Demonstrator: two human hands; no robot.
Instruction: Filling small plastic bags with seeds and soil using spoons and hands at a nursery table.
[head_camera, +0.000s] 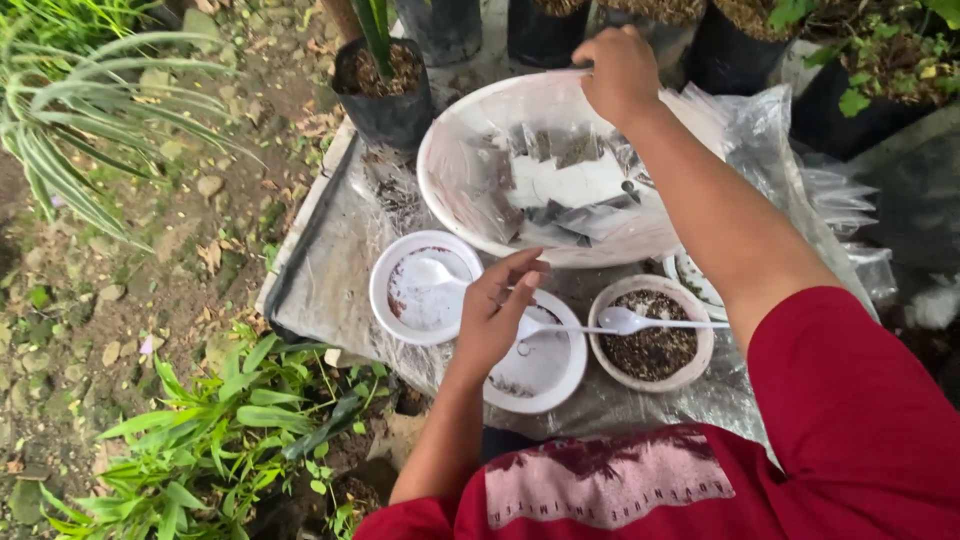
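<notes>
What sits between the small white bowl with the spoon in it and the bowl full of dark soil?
In the head view, a third small white bowl lies between them, and the person's left hand holds a white spoon over it.

Red short-sleeved shirt (850, 420) — faded pale print panel — bare forearms.

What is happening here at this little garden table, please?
A person in a red shirt works at a plastic-covered table among potted plants. The left hand holds a white spoon over a small white bowl. The right hand reaches to the far rim of a big white basin holding small packets.
</notes>
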